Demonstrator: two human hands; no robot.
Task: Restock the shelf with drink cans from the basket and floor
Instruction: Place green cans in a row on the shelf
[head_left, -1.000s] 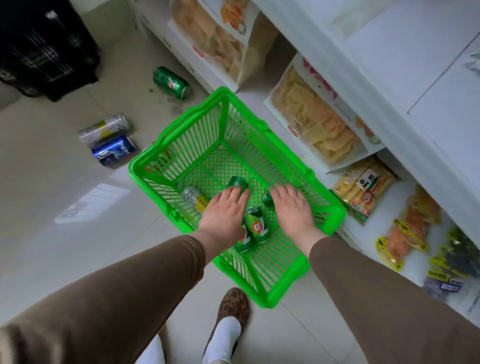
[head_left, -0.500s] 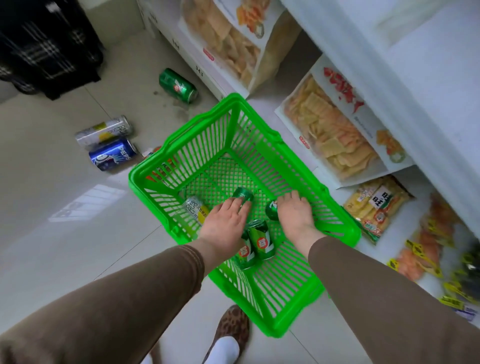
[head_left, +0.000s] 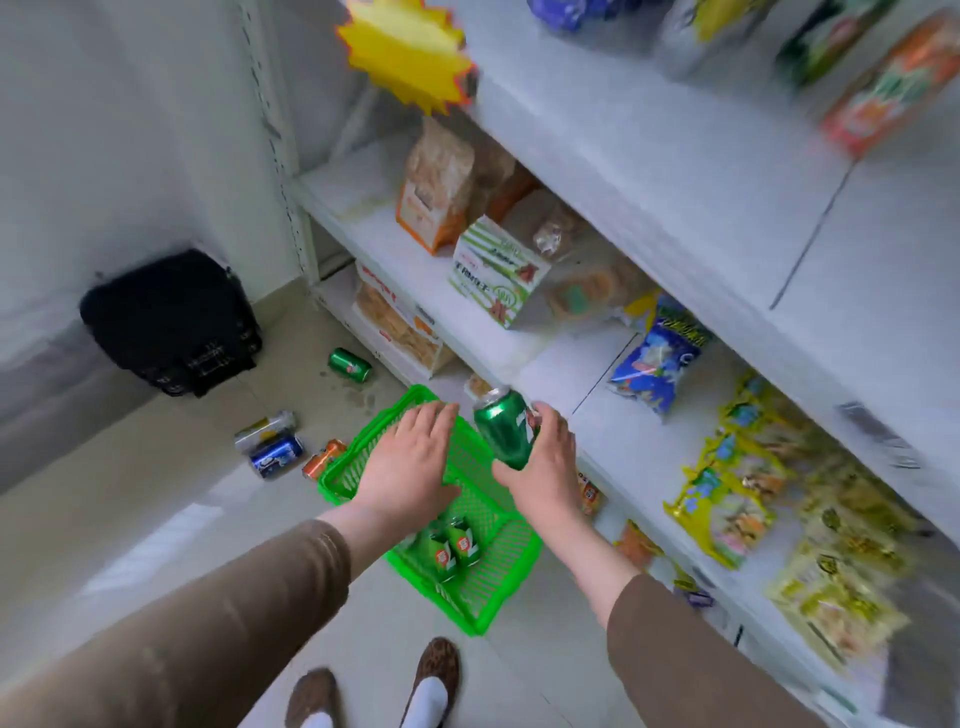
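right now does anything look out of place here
Yes: four cans lie on their sides on the floor, a green one near the bottom shelf, and silver, blue and orange ones left of the basket. Specks by the green can may be a spill.

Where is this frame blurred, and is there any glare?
Head view: motion blur smears the shelf packets at right and top; the right hand and its green can stay fairly sharp; window glare patches the floor; wide-angle bending curves the shelf edges.
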